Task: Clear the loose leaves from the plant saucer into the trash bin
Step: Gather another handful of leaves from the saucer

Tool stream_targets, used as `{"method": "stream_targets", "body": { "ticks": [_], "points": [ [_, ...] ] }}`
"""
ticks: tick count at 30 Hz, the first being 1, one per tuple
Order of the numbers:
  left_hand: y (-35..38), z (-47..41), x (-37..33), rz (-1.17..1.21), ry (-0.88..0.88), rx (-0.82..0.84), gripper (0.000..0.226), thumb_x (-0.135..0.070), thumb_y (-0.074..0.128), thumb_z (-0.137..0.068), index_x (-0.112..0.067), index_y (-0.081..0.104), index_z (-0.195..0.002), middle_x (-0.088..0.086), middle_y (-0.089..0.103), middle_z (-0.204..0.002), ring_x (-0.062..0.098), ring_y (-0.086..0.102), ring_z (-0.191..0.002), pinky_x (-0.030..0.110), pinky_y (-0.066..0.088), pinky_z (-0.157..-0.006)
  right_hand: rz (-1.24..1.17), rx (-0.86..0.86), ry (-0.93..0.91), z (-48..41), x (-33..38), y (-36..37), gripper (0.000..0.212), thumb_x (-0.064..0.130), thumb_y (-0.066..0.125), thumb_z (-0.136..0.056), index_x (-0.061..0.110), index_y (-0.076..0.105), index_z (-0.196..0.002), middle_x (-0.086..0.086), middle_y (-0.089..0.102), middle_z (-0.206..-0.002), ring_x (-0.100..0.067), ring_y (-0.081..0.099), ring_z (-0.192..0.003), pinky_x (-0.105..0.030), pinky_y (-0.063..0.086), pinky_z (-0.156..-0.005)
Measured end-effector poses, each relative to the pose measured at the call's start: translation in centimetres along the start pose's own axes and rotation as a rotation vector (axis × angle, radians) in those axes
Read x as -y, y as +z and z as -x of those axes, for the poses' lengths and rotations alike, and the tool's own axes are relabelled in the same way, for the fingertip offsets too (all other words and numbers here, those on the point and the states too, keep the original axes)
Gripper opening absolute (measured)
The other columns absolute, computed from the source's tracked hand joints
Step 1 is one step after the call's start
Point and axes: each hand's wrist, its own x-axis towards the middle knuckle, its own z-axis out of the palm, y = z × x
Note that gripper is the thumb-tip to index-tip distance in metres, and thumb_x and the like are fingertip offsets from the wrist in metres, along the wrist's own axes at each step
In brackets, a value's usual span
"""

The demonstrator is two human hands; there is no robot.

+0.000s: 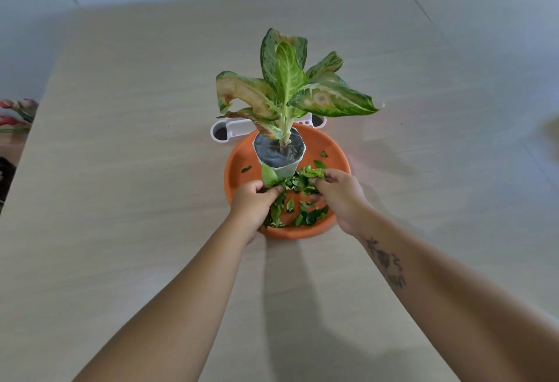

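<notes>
Your plant [290,85] hides the middle of the white tray [222,132] by the table's [121,170] far edge; its contents stay unclear.

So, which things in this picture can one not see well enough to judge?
- White container, head view: the plant and pot cover its middle, so what it is stays unclear.
- Leaves under the left hand and right hand: the fingers hide how many are gripped.
- Red object: cut off by the left edge.
- Blurred thing at the right edge: unrecognisable.
- Saucer: its near floor lies under leaves.
</notes>
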Motion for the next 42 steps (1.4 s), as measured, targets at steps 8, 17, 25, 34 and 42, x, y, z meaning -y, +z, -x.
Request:
{"method": "stream_targets", "body": {
  "ticks": [8, 17, 25, 34, 42],
  "points": [
    [0.3, 1.5, 0.1, 0.297, -0.120, 0.041, 0.021, -0.022, 0.076, -0.079, -0.015, 0.072, -0.099, 0.009, 0.077, -0.094, 0.026, 0.073, -0.090, 0.046, 0.057, -0.089, -0.406, -0.050, 0.134, 3.0, -0.5, 0.3, 0.014, 0.006, 0.056, -0.092, 0.002, 0.066, -0.101, -0.010, 0.066, -0.101, -0.015, 0.067, -0.079, -0.032, 0.058, -0.085],
    [1.6, 3.0, -0.8, 0.424, -0.119, 0.122, 0.022, -0.014, 0.072, -0.083, -0.008, 0.070, -0.104, 0.015, 0.075, -0.100, 0.028, 0.072, -0.092, 0.043, 0.056, -0.088, -0.662, -0.108, 0.083, 5.5, -0.5, -0.8, 0.011, 0.001, 0.052, -0.093, -0.001, 0.062, -0.097, -0.012, 0.063, -0.096, -0.017, 0.064, -0.079, -0.022, 0.055, -0.066],
    [3.9, 5.4, -0.6, 0.501, -0.163, 0.218, 0.019, -0.013, 0.069, -0.086, -0.009, 0.068, -0.105, 0.013, 0.073, -0.100, 0.023, 0.070, -0.087, 0.028, 0.057, -0.061, -0.742, -0.166, 0.037, 8.3, -2.5, -3.6, 0.010, -0.002, 0.049, -0.094, -0.003, 0.059, -0.096, -0.015, 0.063, -0.098, -0.019, 0.064, -0.083, -0.020, 0.056, -0.060],
    [10.5, 8.7, -0.1, 0.448, -0.187, 0.319, 0.016, -0.012, 0.069, -0.086, -0.009, 0.067, -0.102, 0.014, 0.073, -0.093, 0.022, 0.070, -0.079, 0.030, 0.059, -0.067, -0.849, -0.287, 0.014, 11.5, -5.6, -10.0, 0.015, -0.003, 0.047, -0.094, 0.001, 0.059, -0.085, -0.013, 0.064, -0.090, -0.019, 0.063, -0.081, -0.022, 0.054, -0.068],
    [19.2, 14.2, 1.8, 0.364, -0.197, 0.415, 0.022, -0.011, 0.069, -0.086, -0.003, 0.066, -0.106, 0.012, 0.071, -0.086, 0.017, 0.067, -0.066, 0.025, 0.058, -0.061, -0.920, -0.384, -0.010, 15.6, -10.7, -19.1, 0.011, -0.002, 0.049, -0.094, -0.002, 0.059, -0.098, -0.014, 0.065, -0.091, -0.020, 0.065, -0.080, -0.019, 0.058, -0.061]
  ]
}}
